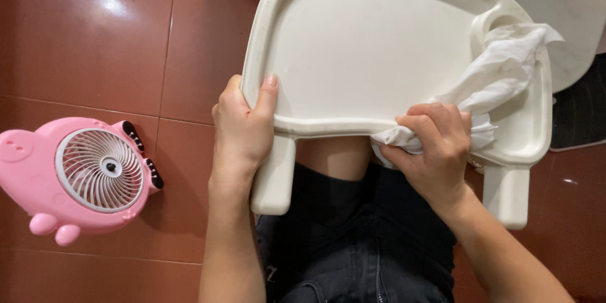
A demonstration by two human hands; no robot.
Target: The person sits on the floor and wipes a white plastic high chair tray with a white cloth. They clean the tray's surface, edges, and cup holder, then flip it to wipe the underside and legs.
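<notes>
**Wiping down a high-chair tray, pig fan nearby**

Held over the lap, the cream tray (379, 44) is clamped at its near rim by the left hand (243, 129). A crumpled white tissue (499, 76) is gripped by the right hand (435, 145) and lies partly across the cup recess. A pink pig fan (79, 173) is parked on the red floor tiles (82, 38).

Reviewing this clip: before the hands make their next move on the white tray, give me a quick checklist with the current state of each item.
1. Left hand grips the near rim of the tray, thumb on top: ok.
2. Right hand holds the white cloth bunched against the tray's near rim: ok.
3. Cloth reaches the cup recess at the tray's right end: ok.
4. Tray surface free of visible spills: ok on the bare part; under the cloth cannot tell.
5. Pink pig-shaped fan on the floor sits apart from the tray: ok.
6. Tray's underside support: cannot tell, hidden.
</notes>
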